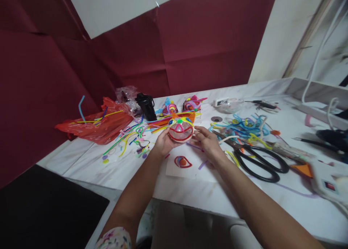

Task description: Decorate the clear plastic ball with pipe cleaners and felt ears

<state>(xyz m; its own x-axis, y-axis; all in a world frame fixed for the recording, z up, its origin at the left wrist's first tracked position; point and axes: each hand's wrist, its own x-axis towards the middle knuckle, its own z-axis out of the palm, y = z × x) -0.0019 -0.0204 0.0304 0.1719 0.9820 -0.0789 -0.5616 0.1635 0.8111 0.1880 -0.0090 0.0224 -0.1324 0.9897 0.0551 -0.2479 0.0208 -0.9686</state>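
Note:
A clear rounded craft face (pixel 181 131) with red trim, yellow brows, a green dot and orange ears is held above the table. My left hand (pixel 164 141) grips its left side, fingers behind and under it. At its right side is my right hand (pixel 208 142), fingers bent and near the rim; a white pipe cleaner (pixel 228 138) shows just beyond this hand. Below the craft face, a white sheet (pixel 174 172) bears a red-edged eye shape (pixel 183 162) with an orange centre.
Large black-handled scissors (pixel 257 162) lie right of my right hand, near tangled blue pipe cleaners (pixel 241 127) and a white power strip (pixel 330 182). Behind stand a black bottle (pixel 146 107) and two colourful craft pieces (pixel 169 107). A red plastic bag (pixel 100 127) lies left.

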